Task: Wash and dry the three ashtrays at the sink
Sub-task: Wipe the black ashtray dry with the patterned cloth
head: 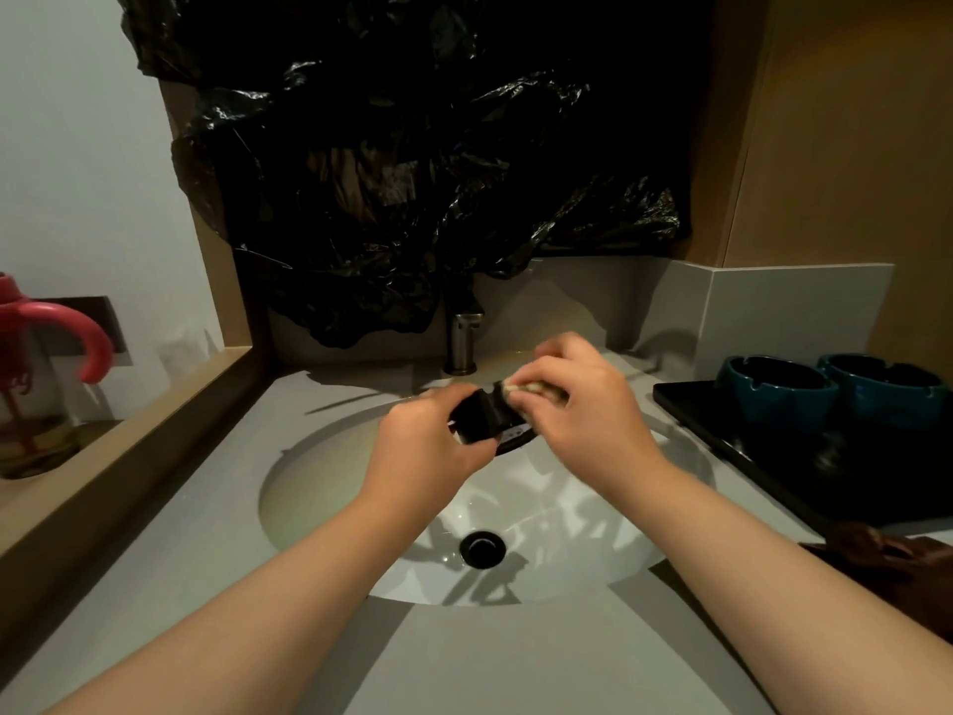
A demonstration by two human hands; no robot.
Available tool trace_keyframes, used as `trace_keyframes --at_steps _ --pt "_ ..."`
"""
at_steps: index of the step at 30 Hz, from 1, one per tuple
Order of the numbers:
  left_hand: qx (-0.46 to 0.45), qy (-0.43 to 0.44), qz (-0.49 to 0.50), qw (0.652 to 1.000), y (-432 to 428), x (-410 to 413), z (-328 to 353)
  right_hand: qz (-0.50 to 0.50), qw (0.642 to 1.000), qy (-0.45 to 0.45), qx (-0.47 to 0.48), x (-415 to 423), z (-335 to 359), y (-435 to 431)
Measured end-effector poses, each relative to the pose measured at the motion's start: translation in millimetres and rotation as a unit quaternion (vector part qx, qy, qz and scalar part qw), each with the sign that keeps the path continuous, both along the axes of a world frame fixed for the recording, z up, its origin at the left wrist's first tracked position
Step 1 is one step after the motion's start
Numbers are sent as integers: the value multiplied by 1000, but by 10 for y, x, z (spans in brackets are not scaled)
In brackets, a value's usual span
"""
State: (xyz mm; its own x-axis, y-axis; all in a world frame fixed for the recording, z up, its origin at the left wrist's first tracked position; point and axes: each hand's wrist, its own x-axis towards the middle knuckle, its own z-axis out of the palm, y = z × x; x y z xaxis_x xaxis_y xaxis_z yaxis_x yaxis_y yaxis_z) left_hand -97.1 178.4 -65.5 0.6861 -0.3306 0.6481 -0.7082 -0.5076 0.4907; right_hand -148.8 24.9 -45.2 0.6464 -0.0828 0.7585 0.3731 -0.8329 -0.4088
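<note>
Left hand [428, 446] grips a glossy dark ashtray [482, 418] over the oval white basin [319, 487]; right hand [572, 405] pinches a pale pad [521, 388] against it. Two round teal ashtrays [776, 392] rest on a black tray [748, 436].

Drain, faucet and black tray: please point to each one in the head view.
drain [483, 548], head view, its dark centre.
faucet [462, 343], head view, its metal column.
black tray [804, 456], head view, its bare front surface.

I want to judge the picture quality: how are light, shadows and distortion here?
Head view: dim warm light; arm shadows cross the sink; glare flecks on the black plastic; wide lens bends the counter; the ashtray in the left hand shows little detail.
</note>
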Motion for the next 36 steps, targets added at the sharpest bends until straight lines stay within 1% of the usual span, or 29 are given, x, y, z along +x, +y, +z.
trace_keyframes --at_steps 2,3,6,7,8,9,10,12,13,14,17,18,19,22,23,24,27,29,31,33,34,36 --pt "-28 28 6 999 3 18 -3 -37 999 -11 38 25 -8 -76" --pt "-28 34 6 999 0 19 -2 -32 999 -12 30 24 -22 -77" --pt "-19 40 1 999 -7 5 -3 9 996 -30 -83 9 -69 53" --pt "-22 42 3 999 -4 8 -8 16 994 -39 -101 14 -79 83" --pt "-30 47 5 998 -1 10 -10 22 995 -40 -89 33 -81 85" --pt "-42 58 5 997 -1 7 -8 23 998 -29 -44 45 -70 69" --pt "-55 72 3 996 0 2 -2 24 1000 -6 12 50 -52 44" --pt "-71 88 -1 994 -2 1 2 25 997 43 56 46 -62 -9" --pt "-71 88 -2 994 -3 2 0 26 998 49 37 27 -72 1" --pt "-70 87 -2 994 -5 2 -1 33 999 36 15 3 -69 41" --pt "-56 75 1 996 -7 -3 -5 51 994 -27 -94 -46 -67 150" --pt "-52 73 3 996 -10 -4 -4 55 993 -29 -100 -37 -57 146" --pt "-53 76 2 996 -14 -10 -1 51 995 -25 -84 -34 -37 124" --pt "-73 90 -5 993 -12 -24 0 9 999 17 37 -34 19 16" --pt "-77 90 -7 993 -12 -24 -5 -1 998 20 55 -28 18 -12" --pt "-79 90 -12 993 -15 -25 -9 -1 998 14 53 -24 13 -16" --pt "-93 100 -26 990 -21 -48 -9 29 999 -24 7 -23 -4 54" --pt "-111 117 -33 986 -24 -59 -11 31 999 -28 15 -15 12 70" --pt "-124 131 -40 983 -24 -57 -15 51 996 11 78 -17 39 49" --pt "-138 143 -45 979 -28 -38 -23 98 979 66 166 -16 49 18" --pt "-144 151 -46 977 -31 -31 -25 105 972 77 195 -13 53 9" --pt "-154 163 -49 973 -40 -29 -23 82 972 61 211 3 48 -12"
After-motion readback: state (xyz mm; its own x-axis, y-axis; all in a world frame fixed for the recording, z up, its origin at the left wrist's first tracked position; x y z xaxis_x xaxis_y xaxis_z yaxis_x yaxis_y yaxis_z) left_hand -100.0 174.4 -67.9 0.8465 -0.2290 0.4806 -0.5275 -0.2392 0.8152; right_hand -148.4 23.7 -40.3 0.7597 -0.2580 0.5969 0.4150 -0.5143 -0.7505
